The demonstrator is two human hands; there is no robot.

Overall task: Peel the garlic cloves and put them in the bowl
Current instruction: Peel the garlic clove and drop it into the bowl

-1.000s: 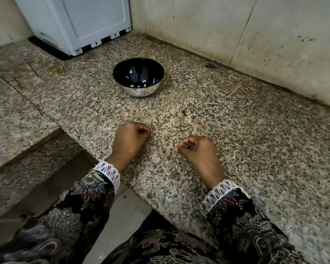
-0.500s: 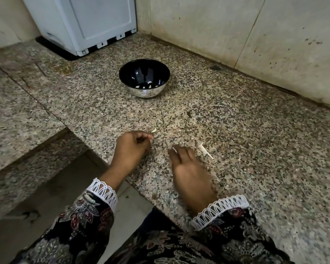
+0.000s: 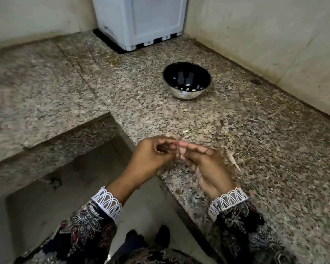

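My left hand point(image 3: 151, 157) and my right hand point(image 3: 206, 166) meet fingertip to fingertip just above the counter's front edge. Between them they pinch a small pale garlic clove point(image 3: 177, 143), which is blurred and mostly hidden by the fingers. The steel bowl point(image 3: 187, 94), dark inside, stands farther back on the counter, well beyond the hands. Several pale peeled cloves lie at its bottom. A strip of garlic peel point(image 3: 233, 161) lies on the counter just right of my right hand.
A speckled granite counter point(image 3: 265, 149) runs to tiled walls at the back and right. A white appliance point(image 3: 141, 21) stands in the far corner. A small pale scrap point(image 3: 185, 131) lies just beyond the fingers. Left of the hands the counter steps down to the floor point(image 3: 74, 187).
Both hands have lifted off the counter and come together at the fingertips around the clove. The view has swung left, so the bowl now appears farther right. The peel strip stays on the counter.
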